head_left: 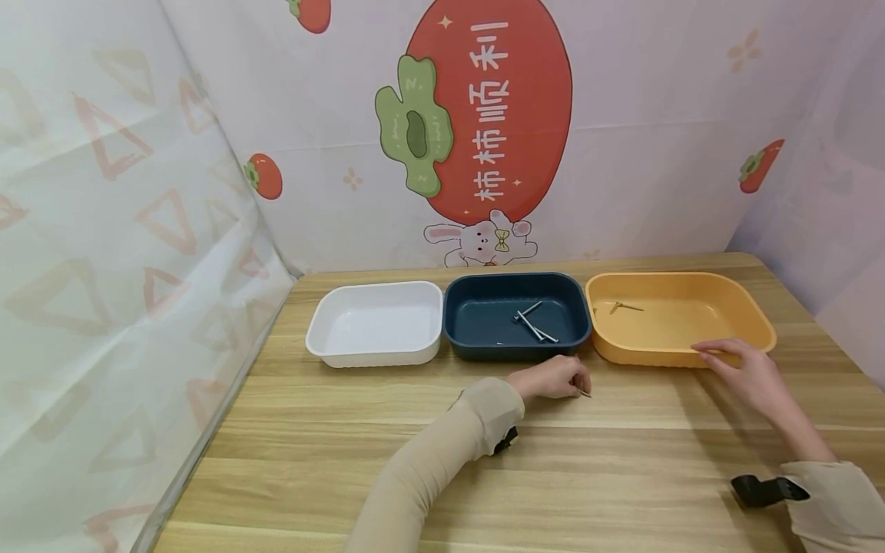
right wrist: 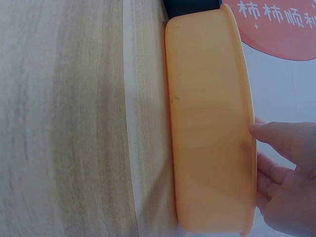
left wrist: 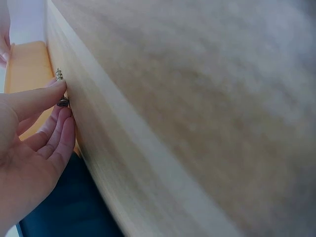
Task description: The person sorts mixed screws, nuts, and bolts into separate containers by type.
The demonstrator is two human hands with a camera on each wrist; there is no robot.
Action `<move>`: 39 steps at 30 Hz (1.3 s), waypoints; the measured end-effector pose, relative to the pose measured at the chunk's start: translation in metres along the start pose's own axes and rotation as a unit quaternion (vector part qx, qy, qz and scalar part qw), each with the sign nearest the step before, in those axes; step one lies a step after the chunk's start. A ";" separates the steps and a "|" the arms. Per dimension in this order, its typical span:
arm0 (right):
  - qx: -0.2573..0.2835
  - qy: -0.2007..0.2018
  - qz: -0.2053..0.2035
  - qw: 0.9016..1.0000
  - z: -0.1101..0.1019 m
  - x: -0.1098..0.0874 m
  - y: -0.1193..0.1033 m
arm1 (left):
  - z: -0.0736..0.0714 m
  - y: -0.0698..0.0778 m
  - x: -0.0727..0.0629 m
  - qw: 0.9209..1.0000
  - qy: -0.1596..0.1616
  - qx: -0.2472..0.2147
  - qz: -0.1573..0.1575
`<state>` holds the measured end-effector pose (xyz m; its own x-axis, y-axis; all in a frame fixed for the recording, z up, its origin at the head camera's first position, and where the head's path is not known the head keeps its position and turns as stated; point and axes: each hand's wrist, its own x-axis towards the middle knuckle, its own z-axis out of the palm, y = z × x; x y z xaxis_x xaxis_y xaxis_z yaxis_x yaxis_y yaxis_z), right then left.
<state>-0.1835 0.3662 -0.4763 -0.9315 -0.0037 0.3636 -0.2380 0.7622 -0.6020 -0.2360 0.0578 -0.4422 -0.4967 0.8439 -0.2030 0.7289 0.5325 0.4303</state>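
Note:
My left hand point(head_left: 553, 377) is low over the table in front of the blue and orange trays. It pinches a small brass-coloured screw point(left wrist: 59, 75) between thumb and fingers, its threaded end sticking up past the thumb in the left wrist view. At the near right rim of the orange tray point(head_left: 664, 358), my right hand point(head_left: 750, 378) holds the edge, thumb on the outer side and fingers over the rim. Inside that tray lie a few small brass-coloured screws point(head_left: 628, 307). Several long silver screws or nails point(head_left: 531, 326) lie crossed in the dark blue tray point(head_left: 515, 352).
A white tray point(head_left: 373, 358) stands left of the blue one, the three trays side by side in a row. Behind them hangs a printed cloth point(head_left: 643, 153), with another cloth point(head_left: 138, 307) along the left. The wood-grain table point(head_left: 588, 484) spreads out in front.

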 end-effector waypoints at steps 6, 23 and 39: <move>0.033 -0.006 0.002 0.999 -0.014 -0.002 -0.042 | 0.000 0.002 -0.001 1.000 0.000 0.010 0.008; 0.009 0.004 -0.009 1.000 -0.004 0.000 -0.007 | -0.004 0.007 -0.002 0.999 0.033 -0.008 0.014; -0.010 0.000 0.002 1.000 0.002 0.001 0.010 | -0.015 0.024 -0.002 0.997 0.076 -0.018 0.015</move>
<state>-0.1873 0.3727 -0.4838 -0.9322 -0.0012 0.3619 -0.2296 0.7750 -0.5888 -0.2243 0.0680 -0.4178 -0.5421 0.8385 -0.0557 0.7286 0.5020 0.4660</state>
